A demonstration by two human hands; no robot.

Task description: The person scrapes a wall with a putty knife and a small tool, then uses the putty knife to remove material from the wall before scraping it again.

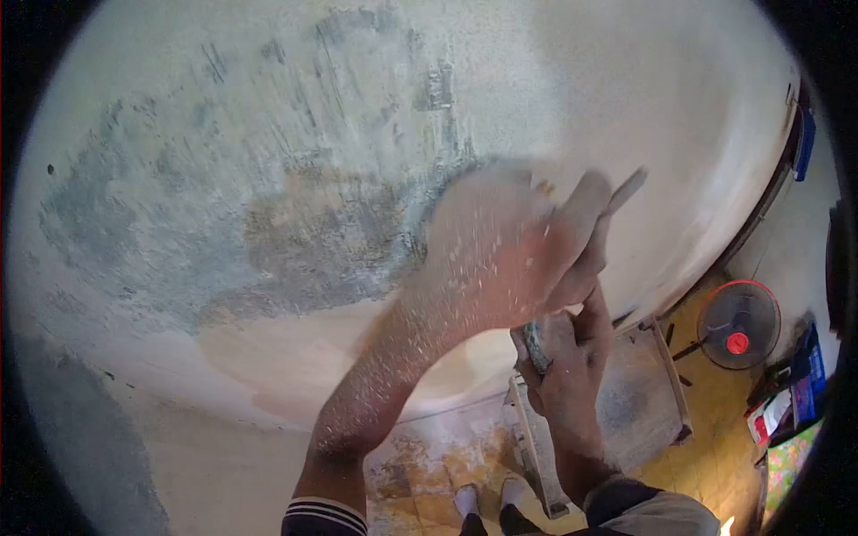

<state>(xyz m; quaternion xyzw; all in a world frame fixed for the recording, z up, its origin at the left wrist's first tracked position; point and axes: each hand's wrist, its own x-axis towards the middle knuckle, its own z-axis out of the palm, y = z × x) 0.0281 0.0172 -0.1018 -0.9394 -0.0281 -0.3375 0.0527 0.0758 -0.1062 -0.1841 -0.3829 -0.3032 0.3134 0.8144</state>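
My left hand (550,255) is raised in front of the wall, dusted white and smeared by motion. Finger shapes stick out toward the upper right, while a pale blur covers the rest; I cannot tell what it holds. Below it, close to its wrist side, my right hand (567,366) is closed around a small grey-green, rough-looking piece (538,347). Behind both hands spreads the pale wall (500,107), with scratched grey-blue and brownish patches (313,223) to the left. White flecks fly over my left forearm.
My feet (466,500) stand low in view, over yellowish tiles (402,482) marked with white. Beside my right arm is a grey-topped, framed stand (635,402). Farther right are a red-rimmed fan (738,324), blue items (809,380) and a flowered cloth (788,464).
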